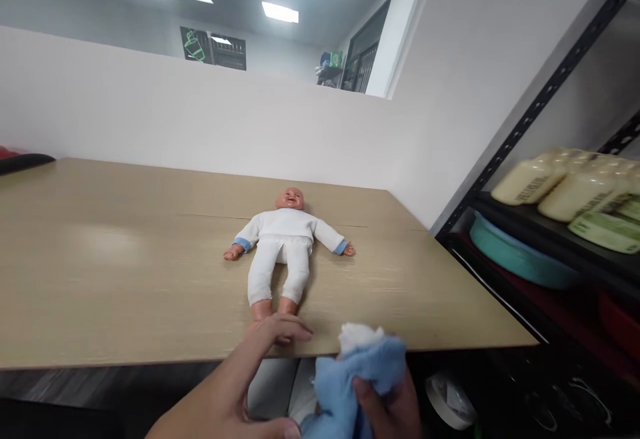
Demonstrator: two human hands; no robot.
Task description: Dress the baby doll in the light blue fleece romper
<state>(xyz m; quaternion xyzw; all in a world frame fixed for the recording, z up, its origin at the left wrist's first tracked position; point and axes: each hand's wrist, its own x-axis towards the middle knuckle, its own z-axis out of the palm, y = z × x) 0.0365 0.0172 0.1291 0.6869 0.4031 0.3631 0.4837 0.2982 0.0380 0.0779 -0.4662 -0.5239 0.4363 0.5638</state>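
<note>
A baby doll (283, 245) in a white suit with blue cuffs lies on its back on the wooden table (125, 279), arms spread, feet toward me. My left hand (250, 372) reaches to the table's front edge, and its fingers rest on the doll's feet. My right hand (385, 405) is closed on a bunched light blue and white cloth (357, 372), held just below the table edge, right of the doll's feet.
A black metal shelf rack (545, 92) stands on the right, holding cream bottles (565, 185), a teal basin (515, 255) and red items below. A white partition wall (200, 119) runs behind the table. A roll of tape (450, 402) lies low on the right.
</note>
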